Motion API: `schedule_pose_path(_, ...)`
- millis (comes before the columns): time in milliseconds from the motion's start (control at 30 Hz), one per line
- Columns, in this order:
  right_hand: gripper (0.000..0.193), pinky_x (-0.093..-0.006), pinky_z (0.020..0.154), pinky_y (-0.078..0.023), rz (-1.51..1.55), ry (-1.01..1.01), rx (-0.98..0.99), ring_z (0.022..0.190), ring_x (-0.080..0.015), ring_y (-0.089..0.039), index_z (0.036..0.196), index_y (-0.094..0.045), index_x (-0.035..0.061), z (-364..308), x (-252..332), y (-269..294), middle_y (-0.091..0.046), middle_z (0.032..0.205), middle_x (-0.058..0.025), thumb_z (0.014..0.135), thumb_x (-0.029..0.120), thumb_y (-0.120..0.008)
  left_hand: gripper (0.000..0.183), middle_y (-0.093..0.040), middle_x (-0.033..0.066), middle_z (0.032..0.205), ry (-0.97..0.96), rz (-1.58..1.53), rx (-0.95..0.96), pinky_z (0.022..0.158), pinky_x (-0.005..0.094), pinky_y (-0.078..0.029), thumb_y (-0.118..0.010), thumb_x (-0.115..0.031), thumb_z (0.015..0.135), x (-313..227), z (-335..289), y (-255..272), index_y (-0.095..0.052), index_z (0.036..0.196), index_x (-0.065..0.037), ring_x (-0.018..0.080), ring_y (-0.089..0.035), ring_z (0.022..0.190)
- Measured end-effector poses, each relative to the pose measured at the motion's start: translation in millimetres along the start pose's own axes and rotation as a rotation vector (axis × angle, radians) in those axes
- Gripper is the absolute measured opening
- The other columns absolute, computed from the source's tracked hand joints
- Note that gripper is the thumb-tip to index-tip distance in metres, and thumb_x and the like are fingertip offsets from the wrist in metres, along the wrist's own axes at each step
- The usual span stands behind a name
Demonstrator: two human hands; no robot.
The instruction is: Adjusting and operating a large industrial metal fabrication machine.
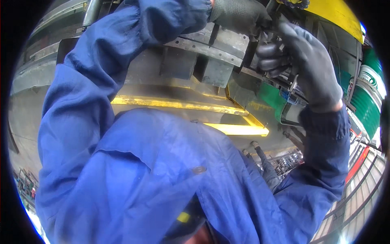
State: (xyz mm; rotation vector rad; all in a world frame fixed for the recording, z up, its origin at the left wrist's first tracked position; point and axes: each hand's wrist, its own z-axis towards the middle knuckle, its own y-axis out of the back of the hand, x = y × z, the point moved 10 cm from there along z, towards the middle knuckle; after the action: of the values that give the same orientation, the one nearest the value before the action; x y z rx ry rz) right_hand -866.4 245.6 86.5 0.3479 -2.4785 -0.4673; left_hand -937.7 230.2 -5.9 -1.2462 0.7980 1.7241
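Both my hands wear grey work gloves and meet near the top of the head view. My left hand (pixel 239 17) reaches in from the left, its fingertips bunched at a small dark part I cannot make out. My right hand (pixel 312 61) comes up from the right, fingers curled in toward the same spot; what they close on is hidden. Behind the hands lies a grey metal machine frame (pixel 213 52) with a row of small holes along its edge. Below my right hand sits a small metal fitting (pixel 292 84).
A yellow metal frame (pixel 178 102) runs low across the middle. At the upper right is a yellow panel (pixel 339 15), with a green drum (pixel 367 103) beyond it. Another person's leg (pixel 266 166) shows near a pile of metal parts (pixel 288 162).
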Motion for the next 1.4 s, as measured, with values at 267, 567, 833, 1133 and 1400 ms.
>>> schedule_pose_path(267, 0.03, -0.0257, 0.061, -0.052, -0.804, 0.98, 0.01, 0.069, -0.0173, -0.064, 0.116, -0.06, 0.0086, -28.6, 43.1, -1.5, -0.066, 0.086, -0.0096, 0.093, 0.026, -0.061, 0.017, -0.069, 0.0086, 0.085, 0.152, 0.034, 0.249, 0.067, 0.0349, -0.046, -0.058, -0.015, 0.089, -8.2, -4.8, -14.5, -0.068, 0.099, -0.005, 0.0248, -0.053, 0.067)
schedule_pose_path(567, 0.033, -0.0272, 0.058, -0.049, -0.895, 0.737, -0.198, 0.064, -0.0152, -0.06, 0.1, -0.062, 0.0065, -6.9, 51.6, 3.3, -0.062, 0.075, -0.0056, 0.095, 0.039, -0.059, 0.018, -0.07, 0.0067, 0.093, 0.146, 0.099, 0.168, 0.071, 0.0354, -0.046, -0.057, -0.011, 0.089, -4.1, -1.4, -9.3, -0.068, 0.102, -0.006, 0.0253, -0.053, 0.071)
schedule_pose_path(833, 0.044, -0.0252, 0.054, -0.047, -0.574, 0.357, -0.25, 0.061, -0.0129, -0.059, 0.099, -0.062, 0.0033, 13.7, 38.4, 10.6, -0.06, 0.071, -0.0053, 0.098, 0.046, -0.053, 0.018, -0.068, 0.0077, 0.097, 0.098, 0.133, 0.204, 0.071, 0.0381, -0.046, -0.056, -0.005, 0.087, 28.5, 5.2, -20.7, -0.068, 0.1, -0.007, 0.0264, -0.053, 0.076)
schedule_pose_path(1133, 0.039, -0.0199, 0.048, -0.044, -0.308, 0.362, -0.15, 0.056, -0.0102, -0.057, 0.105, -0.061, -0.0011, 8.2, 35.6, 7.4, -0.06, 0.073, -0.008, 0.101, 0.036, -0.049, 0.02, -0.066, 0.0127, 0.092, 0.196, 0.106, 0.169, 0.07, 0.04, -0.046, -0.052, -0.001, 0.087, 40.2, 2.8, -20.9, -0.068, 0.099, -0.005, 0.0289, -0.052, 0.075)
schedule_pose_path(1400, 0.005, -0.0314, 0.066, -0.05, -0.17, 0.571, -0.051, 0.071, -0.0233, -0.061, 0.091, -0.061, 0.0046, 31.0, 25.8, 19.4, -0.064, 0.081, -0.0101, 0.09, 0.009, -0.059, 0.023, -0.067, 0.0115, 0.09, 0.104, 0.338, 0.296, 0.07, 0.0391, -0.045, -0.053, -0.002, 0.087, -5.9, 3.5, -26.3, -0.068, 0.103, -0.008, 0.0282, -0.052, 0.074)
